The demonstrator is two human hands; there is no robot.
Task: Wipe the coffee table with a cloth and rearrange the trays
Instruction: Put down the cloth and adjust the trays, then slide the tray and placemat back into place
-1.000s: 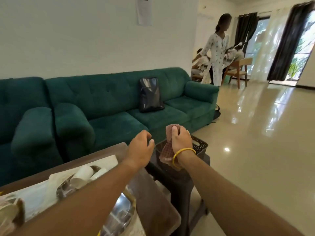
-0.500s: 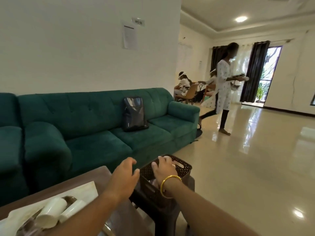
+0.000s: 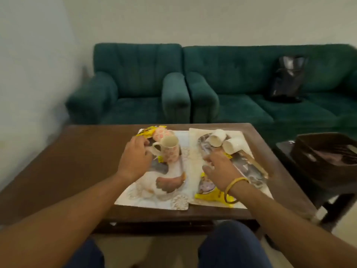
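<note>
Two white patterned trays lie side by side on the dark wooden coffee table (image 3: 81, 161). The left tray (image 3: 154, 200) carries a floral mug (image 3: 170, 149) and a yellow packet (image 3: 148, 132). The right tray (image 3: 195, 151) holds two white cups (image 3: 225, 143) on their sides, a shiny plate and another yellow packet (image 3: 212, 196). My left hand (image 3: 135, 159) hovers over the left tray beside the mug, fingers apart. My right hand (image 3: 220, 169), with a yellow bangle, reaches over the right tray, fingers spread. The reddish cloth (image 3: 340, 157) lies in the dark basket.
The dark basket (image 3: 309, 163) stands on a black stool (image 3: 328, 196) right of the table. A green armchair (image 3: 135, 84) and green sofa (image 3: 251, 84) with a black bag (image 3: 287, 78) stand behind the table. My knees show below the table's near edge.
The view has swung left from the basket to the table. My right hand let go of the cloth in the basket, and both hands have moved over the trays.
</note>
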